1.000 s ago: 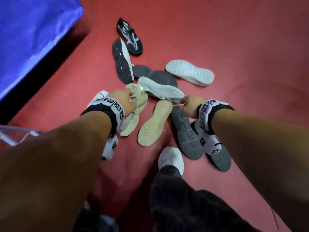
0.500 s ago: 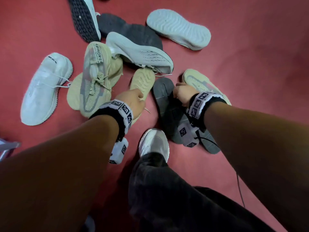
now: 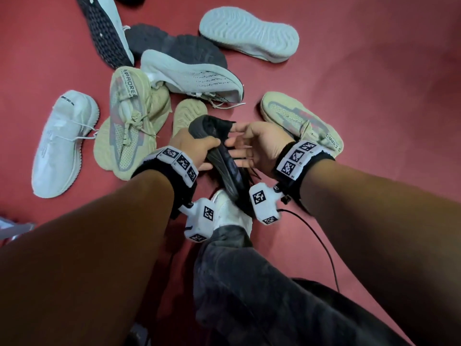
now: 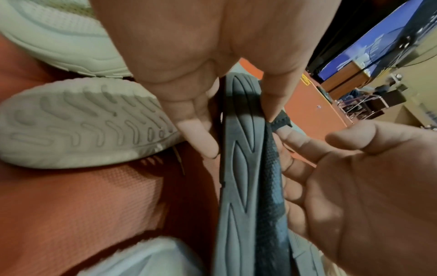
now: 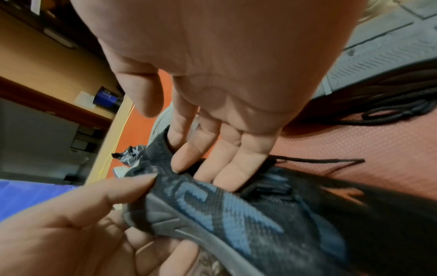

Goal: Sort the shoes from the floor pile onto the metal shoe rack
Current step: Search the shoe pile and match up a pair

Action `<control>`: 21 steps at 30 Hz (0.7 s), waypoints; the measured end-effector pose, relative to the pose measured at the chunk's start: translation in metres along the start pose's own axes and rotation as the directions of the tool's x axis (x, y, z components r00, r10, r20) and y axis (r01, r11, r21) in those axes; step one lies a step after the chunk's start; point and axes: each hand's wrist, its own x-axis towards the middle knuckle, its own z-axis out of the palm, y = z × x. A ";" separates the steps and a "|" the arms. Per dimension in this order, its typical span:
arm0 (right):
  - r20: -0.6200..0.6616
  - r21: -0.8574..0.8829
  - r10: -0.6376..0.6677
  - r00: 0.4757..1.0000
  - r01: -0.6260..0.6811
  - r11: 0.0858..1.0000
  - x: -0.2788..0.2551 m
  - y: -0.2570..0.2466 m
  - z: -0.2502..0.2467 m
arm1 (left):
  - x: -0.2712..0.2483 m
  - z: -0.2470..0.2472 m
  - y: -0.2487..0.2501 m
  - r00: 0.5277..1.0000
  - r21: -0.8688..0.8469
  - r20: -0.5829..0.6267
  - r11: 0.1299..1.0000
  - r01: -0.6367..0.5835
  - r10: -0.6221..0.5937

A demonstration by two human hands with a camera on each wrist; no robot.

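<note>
A red textured floor (image 3: 374, 71) is strewn with knit shoes, white, beige and grey. The left hand (image 3: 197, 148) grips a dark grey shoe (image 3: 224, 161) by its ridged rubber sole, raised above the pile. The right hand (image 3: 259, 146) lays straight fingers along its knit side.

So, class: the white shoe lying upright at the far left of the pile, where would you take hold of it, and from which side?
Take the white shoe at its heel collar, from above. It rests sole down with the opening facing up, apart from the beige shoe beside it, so fingers can probably hook inside the collar.
</note>
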 end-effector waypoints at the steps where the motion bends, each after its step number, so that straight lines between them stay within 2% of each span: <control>1: 0.001 0.020 -0.020 1.000 0.020 1.000 0.001 -0.001 -0.001 | -0.003 -0.003 0.007 1.000 -0.016 -0.009 1.000 -0.019 0.019; 5: -0.093 0.050 -0.100 0.991 0.105 0.993 0.006 -0.014 0.009 | -0.003 -0.028 0.035 0.986 -0.015 -0.156 0.997 -0.070 0.066; 8: -0.217 0.013 -0.135 0.967 0.142 0.990 0.011 -0.033 0.020 | 0.003 -0.053 0.049 0.970 0.011 -0.240 0.999 -0.039 0.040; 9: -0.259 0.005 -0.164 0.952 0.171 0.985 0.016 -0.041 0.023 | 0.008 -0.063 0.052 0.959 0.073 -0.280 0.997 -0.022 0.042; 10: -0.317 -0.022 -0.206 0.926 0.210 0.977 0.021 -0.051 0.027 | 0.012 -0.072 0.053 0.947 0.191 -0.316 0.982 0.005 0.056; 12: -0.448 -0.179 -0.326 0.832 0.273 0.945 0.034 -0.071 0.034 | 0.016 -0.090 0.055 0.925 0.440 -0.358 0.897 0.048 0.126; 14: -0.532 -0.392 -0.442 0.722 0.253 0.884 0.048 -0.090 0.040 | 0.019 -0.107 0.058 0.908 0.545 -0.383 0.835 0.074 0.169; 15: -0.533 -0.459 -0.484 0.694 0.244 0.854 0.054 -0.099 0.043 | 0.021 -0.113 0.062 0.901 0.565 -0.387 0.822 0.063 0.197; 16: -0.516 -0.508 -0.504 0.693 0.226 0.831 0.061 -0.106 0.046 | 0.024 -0.118 0.066 0.895 0.583 -0.382 0.812 0.040 0.230; 17: -0.490 -0.547 -0.494 0.718 0.188 0.816 0.070 -0.110 0.048 | 0.028 -0.122 0.070 0.892 0.590 -0.369 0.807 0.008 0.261; 19: -0.417 -0.631 -0.424 0.804 0.080 0.772 0.086 -0.111 0.052 | 0.036 -0.129 0.078 0.891 0.592 -0.331 0.804 -0.060 0.311; 21: -0.351 -0.702 -0.382 0.855 0.030 0.712 0.096 -0.104 0.058 | 0.042 -0.133 0.084 0.901 0.600 -0.276 0.793 -0.109 0.333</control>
